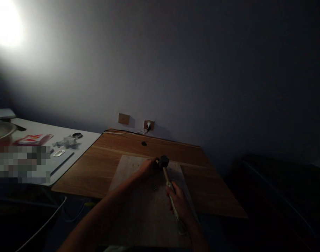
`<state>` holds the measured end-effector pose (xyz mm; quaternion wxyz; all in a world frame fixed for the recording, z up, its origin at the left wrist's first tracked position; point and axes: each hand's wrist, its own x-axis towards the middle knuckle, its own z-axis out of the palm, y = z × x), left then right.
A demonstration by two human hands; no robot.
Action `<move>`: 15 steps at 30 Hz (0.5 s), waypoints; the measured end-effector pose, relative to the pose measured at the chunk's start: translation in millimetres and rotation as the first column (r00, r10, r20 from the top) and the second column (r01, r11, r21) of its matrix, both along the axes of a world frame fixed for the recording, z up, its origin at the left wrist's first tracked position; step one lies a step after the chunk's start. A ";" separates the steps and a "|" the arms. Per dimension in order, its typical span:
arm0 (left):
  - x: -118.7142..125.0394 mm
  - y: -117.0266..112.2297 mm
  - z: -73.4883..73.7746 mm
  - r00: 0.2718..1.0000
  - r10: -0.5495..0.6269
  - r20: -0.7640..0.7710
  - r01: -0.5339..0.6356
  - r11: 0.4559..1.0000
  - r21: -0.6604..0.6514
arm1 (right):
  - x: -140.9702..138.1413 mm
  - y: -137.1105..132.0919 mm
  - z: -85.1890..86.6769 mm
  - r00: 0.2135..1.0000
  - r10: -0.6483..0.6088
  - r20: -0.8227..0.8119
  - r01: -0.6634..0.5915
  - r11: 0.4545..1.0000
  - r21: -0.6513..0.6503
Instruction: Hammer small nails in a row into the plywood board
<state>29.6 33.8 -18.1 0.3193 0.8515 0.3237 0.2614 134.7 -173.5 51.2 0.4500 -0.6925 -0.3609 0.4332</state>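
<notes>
My right hand (177, 200) is wrapped round the pale handle of a hammer (163, 161). The hammer's dark, blocky head lies over the far part of a pale wooden board (146, 213), and its handle slopes back toward me. My left hand (148, 166) reaches across the board, right beside the hammer head. Its fingers look closed near the head, but dim light and the head hide what is between them. A few tiny shiny pieces (155, 188) lie on the board between my arms.
Under the board is a brown wooden table (89, 168) against the wall. Two wall sockets (123, 118) sit above its back edge; a plug (148, 124) with a white cable is in one. To the left, a white table (89, 140) holds a red-and-white packet (34, 139) and crumpled plastic (68, 141).
</notes>
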 end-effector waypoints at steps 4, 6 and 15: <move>-0.3 -2.0 0.0 0.999 -0.005 0.032 0.004 1.000 0.004 | 0.9 -1.3 -0.3 1.000 0.004 0.011 -0.004 1.000 -0.002; -0.4 -3.6 1.5 0.999 -0.008 0.037 0.008 1.000 -0.006 | 0.7 -0.6 -1.1 1.000 0.007 0.014 -0.007 1.000 -0.002; -23.3 -8.1 26.2 0.995 -0.072 -0.067 0.076 0.996 0.051 | 2.0 -6.2 0.8 1.000 0.008 0.002 -0.008 1.000 -0.011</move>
